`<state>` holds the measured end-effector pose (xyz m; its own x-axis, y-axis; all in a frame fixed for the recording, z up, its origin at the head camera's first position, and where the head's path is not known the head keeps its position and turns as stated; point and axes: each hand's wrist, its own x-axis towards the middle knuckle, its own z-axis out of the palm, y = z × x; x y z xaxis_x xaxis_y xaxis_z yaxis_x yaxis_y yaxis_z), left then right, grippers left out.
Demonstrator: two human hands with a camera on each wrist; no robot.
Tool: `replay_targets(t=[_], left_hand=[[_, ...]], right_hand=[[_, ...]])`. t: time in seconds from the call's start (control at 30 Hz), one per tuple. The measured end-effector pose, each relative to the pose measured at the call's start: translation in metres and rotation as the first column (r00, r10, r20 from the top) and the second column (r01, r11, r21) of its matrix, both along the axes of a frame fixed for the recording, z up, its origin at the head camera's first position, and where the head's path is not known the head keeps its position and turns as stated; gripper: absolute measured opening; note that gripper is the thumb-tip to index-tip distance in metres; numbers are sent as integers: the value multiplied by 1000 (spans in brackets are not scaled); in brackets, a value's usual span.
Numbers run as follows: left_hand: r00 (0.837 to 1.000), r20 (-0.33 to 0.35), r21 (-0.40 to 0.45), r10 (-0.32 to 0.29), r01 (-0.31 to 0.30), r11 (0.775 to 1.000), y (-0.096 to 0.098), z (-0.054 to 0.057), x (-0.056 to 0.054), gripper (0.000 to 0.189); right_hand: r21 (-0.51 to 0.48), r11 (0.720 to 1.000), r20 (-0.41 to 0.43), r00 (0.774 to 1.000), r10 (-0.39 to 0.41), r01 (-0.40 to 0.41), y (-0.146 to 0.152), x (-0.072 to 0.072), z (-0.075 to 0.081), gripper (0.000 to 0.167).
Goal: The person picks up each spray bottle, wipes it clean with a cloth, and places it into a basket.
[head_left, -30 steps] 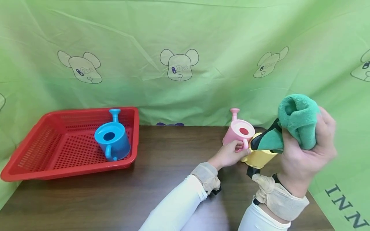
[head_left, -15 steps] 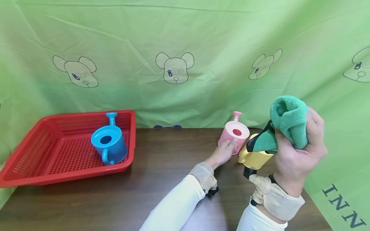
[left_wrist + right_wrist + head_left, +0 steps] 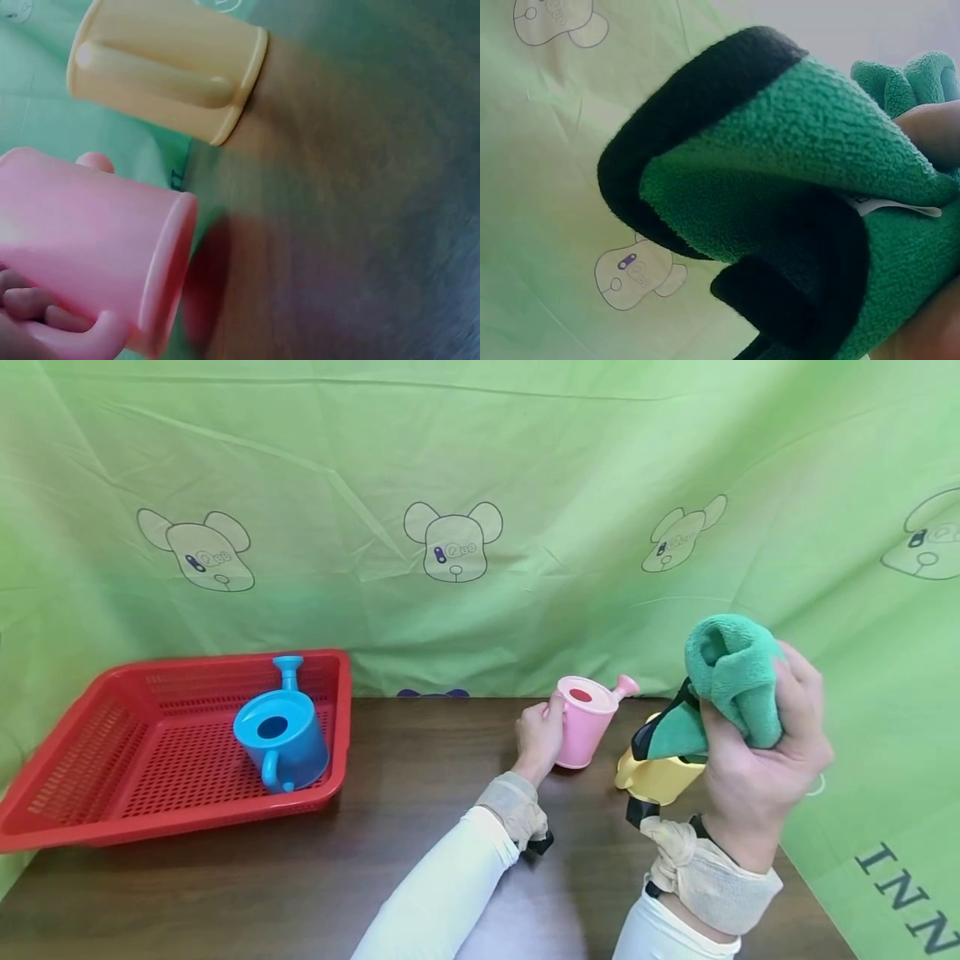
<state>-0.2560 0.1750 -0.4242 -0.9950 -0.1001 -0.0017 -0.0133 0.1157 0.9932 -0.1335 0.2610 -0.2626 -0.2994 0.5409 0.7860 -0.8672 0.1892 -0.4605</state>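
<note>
Pink watering can [image 3: 585, 727] sits just right of the left hand [image 3: 540, 735], whose fingers curl round its handle [image 3: 109, 334], spout pointing right; the right hand [image 3: 768, 768] grips a bunched green cloth [image 3: 738, 685] with black edging; a yellow watering can [image 3: 663, 777] stands near the pink one, to its right; the brown table [image 3: 300, 877] bears, at left, a red basket [image 3: 187, 820] holding a blue watering can [image 3: 288, 756]; a printed green curtain [image 3: 525, 443] hangs on the far side.

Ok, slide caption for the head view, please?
Left hand grips a pink watering can, right hand holds a green cloth; a blue can sits in the red basket.
</note>
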Motion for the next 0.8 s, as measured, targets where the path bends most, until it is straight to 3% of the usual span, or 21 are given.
replay_targets(t=[0.27, 0.47, 0.57, 0.67, 0.73, 0.8], left_hand=[[997, -51, 6, 66, -66, 998, -26, 7, -10, 56], [980, -171, 72, 101, -90, 993, -72, 28, -7, 59], [974, -195, 165, 113, -81, 983, -97, 44, -1, 58], [974, -198, 322, 109, -40, 946, -120, 62, 10, 55], [972, -208, 424, 109, -10, 906, -134, 73, 18, 53], [967, -227, 502, 113, 17, 865, -145, 81, 26, 54]], right_hand=[[17, 1000, 6, 1000, -4, 4, -3, 0, -1, 31], [50, 999, 38, 999, -4, 2, -7, -3, -5, 33], [61, 998, 50, 998, 23, -26, -11, -8, -7, 32], [73, 993, 31, 996, 87, -89, -17, -15, -8, 32], [75, 986, -4, 989, 147, -146, -22, -21, -8, 32], [71, 986, -13, 988, 153, -152, -28, -28, -10, 31]])
